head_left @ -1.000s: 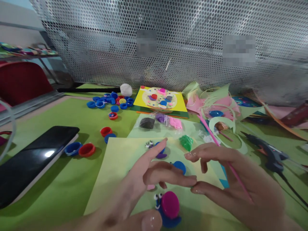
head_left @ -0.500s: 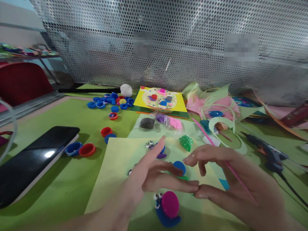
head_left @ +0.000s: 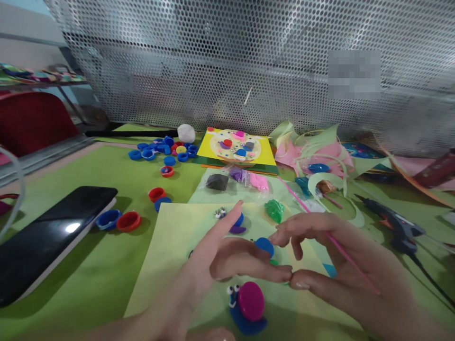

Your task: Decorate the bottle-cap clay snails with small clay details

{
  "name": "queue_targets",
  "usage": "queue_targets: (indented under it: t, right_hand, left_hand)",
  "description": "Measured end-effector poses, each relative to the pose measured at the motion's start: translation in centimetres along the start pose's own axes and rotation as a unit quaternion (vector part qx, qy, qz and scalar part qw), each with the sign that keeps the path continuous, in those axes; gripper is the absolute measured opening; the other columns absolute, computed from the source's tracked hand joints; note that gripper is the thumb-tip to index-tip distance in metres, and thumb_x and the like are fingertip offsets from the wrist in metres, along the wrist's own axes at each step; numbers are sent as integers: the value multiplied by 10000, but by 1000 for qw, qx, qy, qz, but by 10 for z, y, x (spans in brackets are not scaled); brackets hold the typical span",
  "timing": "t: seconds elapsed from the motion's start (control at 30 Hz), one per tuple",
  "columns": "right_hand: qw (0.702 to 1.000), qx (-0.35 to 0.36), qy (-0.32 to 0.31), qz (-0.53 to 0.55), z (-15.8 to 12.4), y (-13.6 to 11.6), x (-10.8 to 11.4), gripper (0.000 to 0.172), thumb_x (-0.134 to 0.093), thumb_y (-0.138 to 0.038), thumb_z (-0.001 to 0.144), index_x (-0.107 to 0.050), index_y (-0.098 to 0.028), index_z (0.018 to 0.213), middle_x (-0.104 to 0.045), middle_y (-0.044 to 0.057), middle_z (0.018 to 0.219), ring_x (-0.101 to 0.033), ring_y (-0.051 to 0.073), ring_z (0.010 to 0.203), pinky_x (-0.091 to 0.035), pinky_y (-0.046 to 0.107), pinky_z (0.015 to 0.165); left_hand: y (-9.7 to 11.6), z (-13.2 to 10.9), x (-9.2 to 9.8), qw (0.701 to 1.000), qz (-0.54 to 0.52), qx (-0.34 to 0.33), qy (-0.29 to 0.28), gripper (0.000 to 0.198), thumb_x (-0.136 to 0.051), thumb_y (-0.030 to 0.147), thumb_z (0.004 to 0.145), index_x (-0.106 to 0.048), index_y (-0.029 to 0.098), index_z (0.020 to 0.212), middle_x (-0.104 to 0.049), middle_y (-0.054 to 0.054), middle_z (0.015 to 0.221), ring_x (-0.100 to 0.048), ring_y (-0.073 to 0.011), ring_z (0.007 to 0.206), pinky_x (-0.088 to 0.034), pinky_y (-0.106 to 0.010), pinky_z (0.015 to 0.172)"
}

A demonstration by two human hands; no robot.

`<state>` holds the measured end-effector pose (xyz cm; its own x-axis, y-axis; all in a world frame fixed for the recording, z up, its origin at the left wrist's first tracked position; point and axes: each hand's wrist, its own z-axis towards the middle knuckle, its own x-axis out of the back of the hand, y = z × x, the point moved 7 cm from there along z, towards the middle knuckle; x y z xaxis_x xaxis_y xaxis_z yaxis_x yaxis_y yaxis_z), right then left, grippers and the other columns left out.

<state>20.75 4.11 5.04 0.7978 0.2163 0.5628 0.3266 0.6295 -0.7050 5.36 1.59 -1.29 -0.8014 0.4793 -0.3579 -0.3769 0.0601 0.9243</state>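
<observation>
My left hand reaches in from the bottom left with its fingers spread and the index finger stretched up over the pale yellow sheet. Its middle fingertip touches the thumb tip of my right hand. A thin pink stick lies gripped between the right hand's fingers and slants up to the left. A scrap of green clay shows just under the meeting fingertips. Below them sits a blue clay snail with a magenta cap shell. A blue cap lies behind the fingers.
A black phone lies at the left. Loose red and blue bottle caps are scattered behind it. Bagged clay pieces, a yellow craft card, paper scraps and a glue gun lie farther back and right. A perforated metal screen closes the rear.
My left thumb has dropped almost out of view at the bottom. The pink stick has tilted a little to the left. Both hands stay fingertip to fingertip above the snail.
</observation>
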Motion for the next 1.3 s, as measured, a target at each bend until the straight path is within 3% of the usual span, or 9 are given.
queue_targets:
  t: [0.07,0.23,0.43,0.6,0.7,0.97,1.07,1.17,1.3]
  right_hand:
    - [1000,-7,2,9,0,0,0,249,-706,-242,807,-576,-283,1016,-671,-31,918,-618,117,775,-521,186,668]
    - [1000,2,-1,24,-1,-1,0,252,-705,-229,805,-583,-278,1020,-674,-17,919,-617,129,770,-530,203,658]
    - [1000,-10,0,14,-3,3,0,229,-681,-267,829,-580,-290,1034,-679,-8,919,-615,136,744,-533,207,610]
    - [999,-1,16,29,-1,1,-1,196,-612,-176,855,-591,-263,1029,-688,-9,889,-628,115,751,-534,192,641]
    - [999,3,23,30,1,-1,-1,233,-601,-100,827,-600,-251,1004,-697,-4,867,-649,123,763,-544,194,630]
    - [999,0,39,34,3,-2,0,255,-590,-63,809,-595,-240,993,-701,8,833,-670,141,735,-565,222,606]
    - [999,3,38,35,4,-1,-1,266,-581,-58,813,-585,-241,1005,-700,3,835,-665,133,726,-563,223,617]
    - [999,3,38,32,4,-1,-1,270,-581,-49,808,-585,-239,1000,-694,-6,828,-659,124,724,-555,212,612]
    - [999,6,33,25,3,-1,-1,258,-579,-46,813,-589,-236,986,-692,-7,842,-640,114,716,-546,211,623]
  left_hand:
    - [6,1,-7,998,27,-36,-37,614,-523,536,868,-275,445,1422,-699,4,1158,-551,-244,1128,-377,-412,935]
    - [-2,6,2,999,-33,11,6,664,-587,510,840,-325,345,1428,-713,-60,1114,-580,-268,1059,-422,-370,816]
    - [-10,3,4,995,-75,54,34,640,-706,446,777,-411,408,1344,-703,-8,1097,-582,-149,830,-410,-285,717]
    - [-3,5,2,994,-47,15,100,704,-785,256,730,-426,349,1328,-669,33,814,-577,-118,796,-411,-253,721]
    - [-4,7,3,991,-48,42,120,651,-780,196,728,-465,331,1282,-633,64,696,-596,-98,701,-430,-242,678]
    - [4,11,16,979,84,89,161,618,-765,306,711,-490,281,1264,-660,35,692,-586,-141,662,-475,-267,634]
    - [34,19,33,926,318,49,197,453,-725,399,725,-599,245,1132,-668,11,788,-606,-202,784,-468,-314,713]
    - [65,30,53,794,567,9,221,371,-501,424,875,-563,243,1193,-701,3,908,-595,-245,941,-401,-356,843]
    - [66,44,87,764,614,42,194,456,-580,410,830,-527,248,1253,-726,-35,958,-617,-239,739,-395,-316,694]
